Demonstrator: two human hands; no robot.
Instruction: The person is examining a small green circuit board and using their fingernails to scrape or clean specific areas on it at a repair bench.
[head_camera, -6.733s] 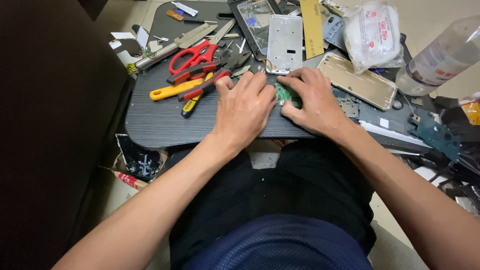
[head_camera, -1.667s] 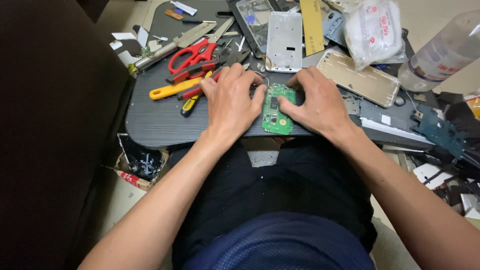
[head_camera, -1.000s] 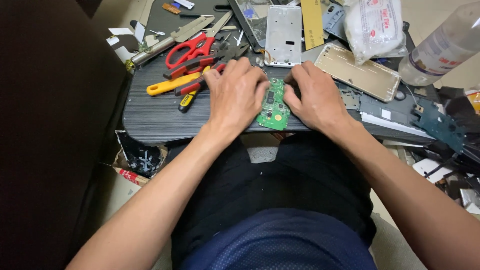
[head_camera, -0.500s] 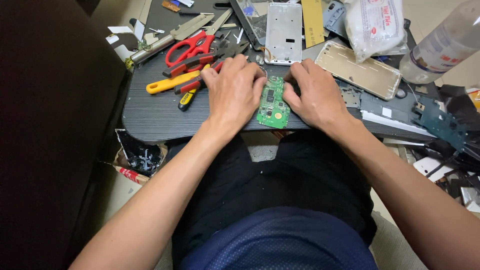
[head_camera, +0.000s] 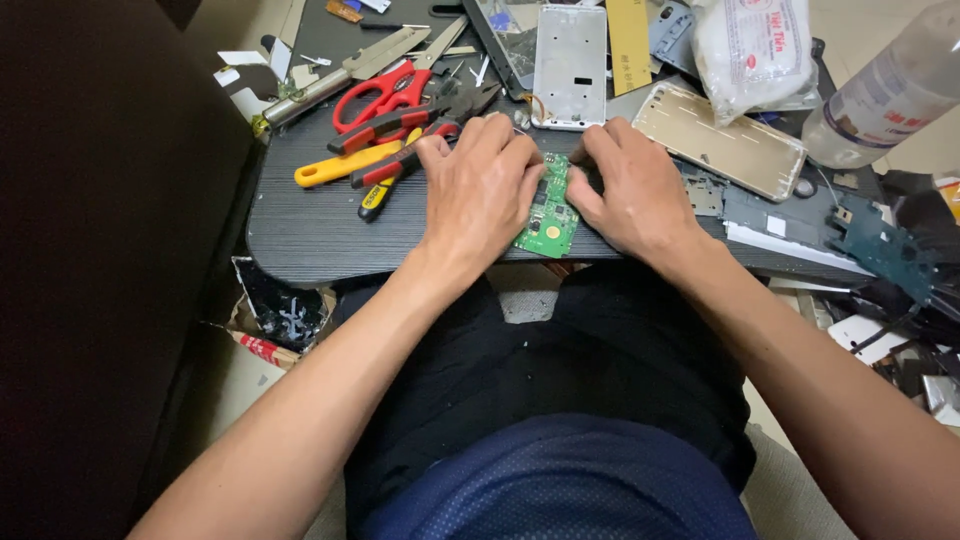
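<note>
A small green circuit board lies on the dark tabletop near its front edge. My left hand presses on the board's left side with curled fingers. On the right side, my right hand grips the same board. Both hands sit close together, with the board showing between them. Their fingertips are hidden on the far side.
Red scissors, a yellow-handled tool and pliers lie left of my hands. A silver phone frame, a gold phone back, a plastic bag and a bottle sit behind and right. Loose parts clutter the right edge.
Earlier my hands covered the green board; it then came into view between them, turned more upright. In the last second the hands have hardly moved.
</note>
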